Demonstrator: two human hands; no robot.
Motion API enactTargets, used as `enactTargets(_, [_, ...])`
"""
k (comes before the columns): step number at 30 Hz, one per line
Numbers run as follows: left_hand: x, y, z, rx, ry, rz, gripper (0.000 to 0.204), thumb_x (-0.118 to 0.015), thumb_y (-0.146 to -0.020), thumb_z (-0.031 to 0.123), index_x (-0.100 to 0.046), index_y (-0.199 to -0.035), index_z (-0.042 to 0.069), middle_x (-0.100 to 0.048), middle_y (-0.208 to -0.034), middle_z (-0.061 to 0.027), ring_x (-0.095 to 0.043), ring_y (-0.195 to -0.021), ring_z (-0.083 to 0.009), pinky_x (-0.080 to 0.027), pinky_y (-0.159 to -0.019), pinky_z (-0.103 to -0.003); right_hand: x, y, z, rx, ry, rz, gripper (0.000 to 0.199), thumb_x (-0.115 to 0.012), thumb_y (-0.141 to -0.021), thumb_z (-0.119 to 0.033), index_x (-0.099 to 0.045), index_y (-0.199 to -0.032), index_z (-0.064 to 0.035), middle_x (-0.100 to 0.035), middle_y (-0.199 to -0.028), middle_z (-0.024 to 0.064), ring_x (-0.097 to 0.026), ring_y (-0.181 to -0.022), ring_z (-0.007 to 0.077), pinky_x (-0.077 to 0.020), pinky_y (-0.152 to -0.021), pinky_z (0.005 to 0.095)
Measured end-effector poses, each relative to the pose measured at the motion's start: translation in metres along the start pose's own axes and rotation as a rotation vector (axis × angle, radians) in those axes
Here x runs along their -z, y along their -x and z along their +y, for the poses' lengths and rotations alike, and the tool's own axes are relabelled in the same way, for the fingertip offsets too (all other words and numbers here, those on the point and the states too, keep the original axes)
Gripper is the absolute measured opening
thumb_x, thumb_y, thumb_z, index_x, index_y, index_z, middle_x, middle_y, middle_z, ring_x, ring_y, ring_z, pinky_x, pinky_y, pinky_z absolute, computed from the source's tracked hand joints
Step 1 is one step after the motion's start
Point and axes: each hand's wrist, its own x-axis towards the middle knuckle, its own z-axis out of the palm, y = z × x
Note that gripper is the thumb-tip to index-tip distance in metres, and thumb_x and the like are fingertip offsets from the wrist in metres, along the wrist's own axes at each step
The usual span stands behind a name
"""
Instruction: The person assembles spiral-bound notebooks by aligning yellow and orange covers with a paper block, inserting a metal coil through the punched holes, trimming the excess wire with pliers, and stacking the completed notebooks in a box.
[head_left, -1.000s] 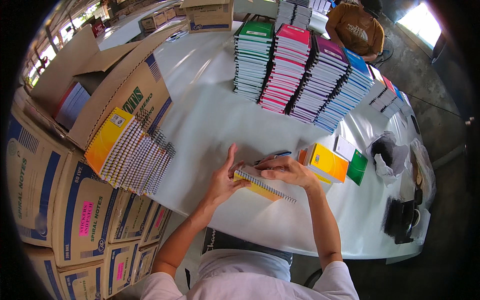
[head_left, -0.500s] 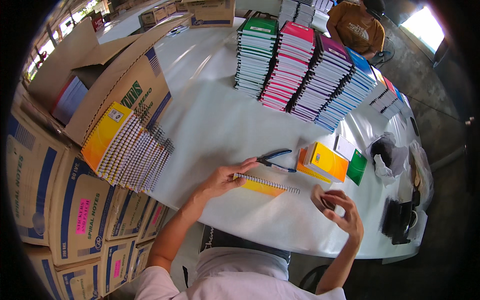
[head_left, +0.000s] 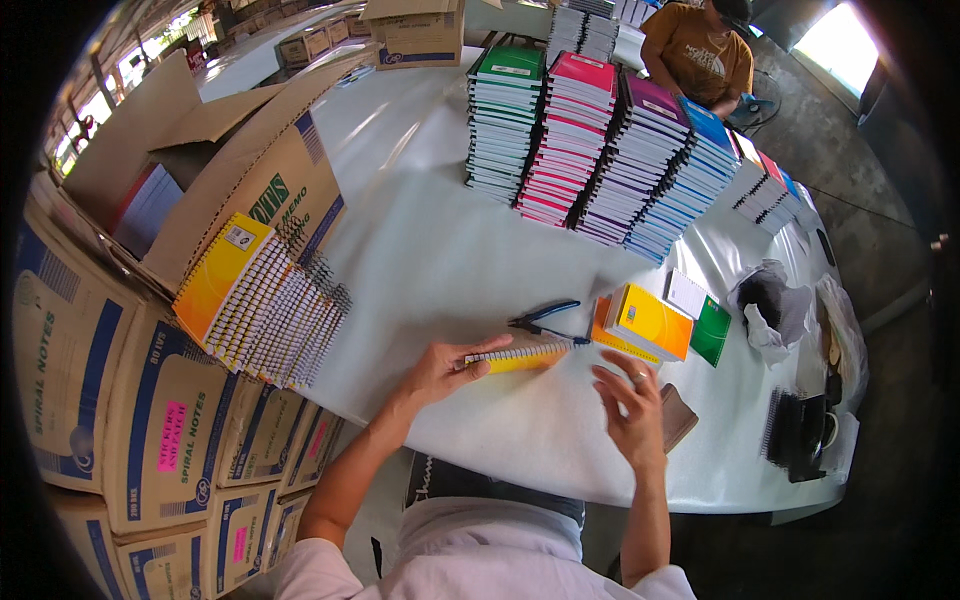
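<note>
My left hand [head_left: 445, 370] grips a small yellow spiral notebook [head_left: 520, 363] by its left end, its wire coil facing up along the top edge. To the right, my right hand [head_left: 632, 405] is raised above the table with its fingers apart and nothing in them. Partly behind its wrist lies a flat brown block [head_left: 680, 418]. Just beyond the notebook rest blue-handled pliers [head_left: 548, 318]. A small pile of yellow-orange notebooks [head_left: 652, 322] sits past my right fingertips, next to a green notebook [head_left: 711, 330].
Tall stacks of green [head_left: 505, 120], pink, purple and blue notebooks stand at the back. Coil-bound yellow notebooks [head_left: 260, 300] lean against an open carton [head_left: 290, 190] at left, above stacked boxes [head_left: 165, 420]. Plastic bags [head_left: 775, 305] lie right. Another person [head_left: 697, 50] is behind.
My right hand has let go of the brown block, now on the table, and moved left toward the notebook. The coil no longer visibly sticks out past the notebook's right end.
</note>
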Motion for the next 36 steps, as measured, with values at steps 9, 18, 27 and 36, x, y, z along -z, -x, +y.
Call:
enactTargets(9, [0.011,0.015,0.032,-0.193,-0.484,0.494,0.040,-0.066,-0.092,0.024,-0.061,-0.129,0.010,-0.064,-0.127,-0.0073,-0.061,-0.117,-0.0240,-0.051,-0.095,-0.034,-0.094,-0.057,0.045,0.126,0.116,-0.179,0.041,-0.066,-0.088,-0.016,-0.058,-0.127,-0.0112,-0.049,-0.132,0.0179,-0.043,-0.128,0.0362,-0.0345,-0.107,0.0540])
enactTargets(18, [-0.017,0.024,0.007,-0.061,-1.029,0.488,0.056,-0.070,-0.085,0.017,-0.051,-0.138,0.016,-0.059,-0.133,-0.0097,-0.058,-0.120,-0.0333,-0.054,-0.091,-0.041,-0.080,-0.019,-0.039,0.083,-0.160,-0.152,0.040,-0.068,-0.087,-0.026,-0.061,-0.123,-0.0110,-0.055,-0.102,0.0153,-0.055,-0.094,0.0293,-0.0448,-0.079,0.0414])
enactTargets(27, [-0.017,0.018,0.012,-0.079,-1.042,0.508,0.062,-0.072,-0.080,0.010,-0.050,-0.138,0.014,-0.058,-0.134,-0.0096,-0.058,-0.120,-0.0310,-0.055,-0.088,-0.038,-0.080,-0.021,-0.055,0.093,-0.106,-0.080,0.034,-0.068,-0.088,-0.025,-0.064,-0.119,-0.0097,-0.055,-0.101,0.0132,-0.057,-0.088,0.0284,-0.0466,-0.076,0.0388])
enactTargets(36, [-0.013,0.025,0.041,-0.124,-1.204,0.450,0.057,-0.071,-0.082,0.019,-0.054,-0.137,0.019,-0.059,-0.135,-0.0035,-0.062,-0.115,-0.0284,-0.055,-0.088,-0.035,-0.053,-0.065,-0.028,-0.638,-0.959,-0.959,0.039,-0.046,-0.103,-0.032,-0.064,-0.102,0.0024,-0.064,-0.082,0.0056,-0.063,-0.071,0.0137,-0.0513,-0.059,0.0303])
